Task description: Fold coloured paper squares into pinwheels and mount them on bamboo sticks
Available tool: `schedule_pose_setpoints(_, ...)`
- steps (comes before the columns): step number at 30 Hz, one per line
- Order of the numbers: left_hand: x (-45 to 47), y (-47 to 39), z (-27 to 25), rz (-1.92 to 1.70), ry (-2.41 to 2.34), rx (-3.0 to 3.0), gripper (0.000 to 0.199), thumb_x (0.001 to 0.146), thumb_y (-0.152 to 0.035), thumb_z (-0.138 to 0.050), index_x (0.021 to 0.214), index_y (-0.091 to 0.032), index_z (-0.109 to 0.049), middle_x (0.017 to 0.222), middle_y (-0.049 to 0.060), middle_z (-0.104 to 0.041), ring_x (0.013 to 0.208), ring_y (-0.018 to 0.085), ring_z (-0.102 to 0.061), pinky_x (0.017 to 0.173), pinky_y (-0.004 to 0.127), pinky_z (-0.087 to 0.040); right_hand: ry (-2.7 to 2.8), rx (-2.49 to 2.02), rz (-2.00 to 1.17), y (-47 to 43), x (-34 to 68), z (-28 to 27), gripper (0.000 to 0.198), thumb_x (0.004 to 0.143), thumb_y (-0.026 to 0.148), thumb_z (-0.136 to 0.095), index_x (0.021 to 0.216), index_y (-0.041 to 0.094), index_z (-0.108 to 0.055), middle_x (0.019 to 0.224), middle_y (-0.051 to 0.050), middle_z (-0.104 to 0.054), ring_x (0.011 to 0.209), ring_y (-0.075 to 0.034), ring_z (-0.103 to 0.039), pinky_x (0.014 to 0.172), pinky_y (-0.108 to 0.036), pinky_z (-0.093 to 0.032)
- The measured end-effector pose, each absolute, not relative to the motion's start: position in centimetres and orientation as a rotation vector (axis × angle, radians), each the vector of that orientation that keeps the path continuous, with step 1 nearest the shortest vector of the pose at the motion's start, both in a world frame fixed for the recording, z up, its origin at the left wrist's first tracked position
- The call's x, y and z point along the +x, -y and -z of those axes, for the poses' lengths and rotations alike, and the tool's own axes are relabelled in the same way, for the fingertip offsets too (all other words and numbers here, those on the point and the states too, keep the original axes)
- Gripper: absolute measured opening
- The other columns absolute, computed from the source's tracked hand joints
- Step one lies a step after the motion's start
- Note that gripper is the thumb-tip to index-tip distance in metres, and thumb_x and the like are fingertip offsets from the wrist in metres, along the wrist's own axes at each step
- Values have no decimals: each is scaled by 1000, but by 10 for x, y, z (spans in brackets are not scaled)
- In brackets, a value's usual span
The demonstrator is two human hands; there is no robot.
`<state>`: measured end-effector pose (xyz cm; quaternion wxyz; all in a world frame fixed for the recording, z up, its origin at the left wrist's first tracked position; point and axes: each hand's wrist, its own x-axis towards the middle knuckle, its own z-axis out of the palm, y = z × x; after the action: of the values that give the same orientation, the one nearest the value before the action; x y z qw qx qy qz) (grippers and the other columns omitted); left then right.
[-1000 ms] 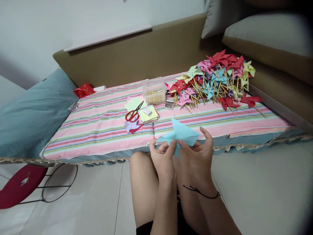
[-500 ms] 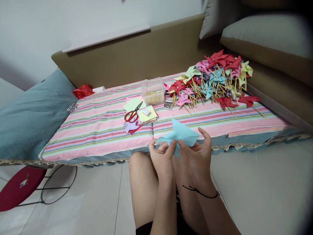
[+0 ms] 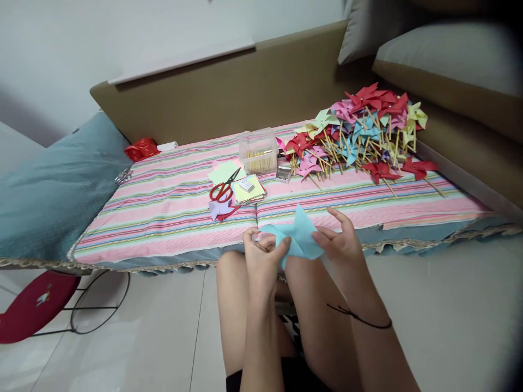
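Above my knees I hold a light blue paper pinwheel (image 3: 300,239) with partly folded blades and no stick visible on it. My left hand (image 3: 263,258) pinches it, the thumb pressed near its centre and the fingers behind. At the paper's right edge, my right hand (image 3: 341,245) grips it between thumb and fingers, the index finger raised. Beyond the hands lie red-handled scissors (image 3: 223,190), a stack of coloured paper squares (image 3: 255,195) with a small white box on top, and purple and red cut paper pieces (image 3: 220,210).
Finished pinwheels on sticks (image 3: 368,133) are heaped at the right of the striped cover (image 3: 163,201). A clear plastic box (image 3: 259,149) holds thin sticks, beside a small open case (image 3: 283,174). A red bag (image 3: 141,149) lies far left; a red stool (image 3: 36,305) stands on the floor.
My right hand has shifted from the pinwheel's centre out to its right edge, and the right blade now stands more upright. My left thumb stays at the centre.
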<state>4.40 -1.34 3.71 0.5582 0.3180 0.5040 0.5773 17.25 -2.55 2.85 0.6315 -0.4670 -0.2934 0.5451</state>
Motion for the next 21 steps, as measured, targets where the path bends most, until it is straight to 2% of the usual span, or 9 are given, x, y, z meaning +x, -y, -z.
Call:
schedule_pose_setpoints(3,33,15,-38,-1195,-1163,889,62,60,-18,-77,98,-25,-29,58,-7,-66,49,10,-57,57,22,-43,831,-1084,-1367,30,187,-27,97,64,36,-83,142,24,-26,86,-5,-75,81,-24,-71,72,-36,-56)
schedule_pose_setpoints(7,28,18,-38,-1092,-1124,983,57,64,-18,-75,97,-25,-29,57,-7,-66,49,10,-56,55,21,-42,919,-1121,-1412,34,186,-26,101,65,35,-83,145,26,-23,78,-2,-74,72,-22,-70,63,-33,-56)
schedule_pose_setpoints(12,29,18,-38,-1081,-1162,1003,56,61,-19,-75,95,-26,-31,56,-8,-65,44,9,-52,50,19,-37,962,-1204,-1334,34,180,-22,97,63,36,-82,143,26,-29,74,-1,-72,67,-23,-69,58,-32,-55)
schedule_pose_setpoints(18,26,18,-37,-1074,-1241,1094,57,60,-18,-74,97,-26,-32,58,-7,-67,49,12,-57,53,21,-40,997,-1264,-1287,33,179,-17,94,63,32,-81,143,26,-32,66,2,-69,59,-20,-65,51,-29,-52)
schedule_pose_setpoints(21,25,19,-38,-1063,-1258,1102,57,58,-18,-76,97,-25,-35,59,-6,-68,50,13,-59,52,21,-40,975,-1273,-1194,32,178,-14,86,60,25,-82,137,23,-43,57,4,-65,49,-17,-59,45,-27,-49)
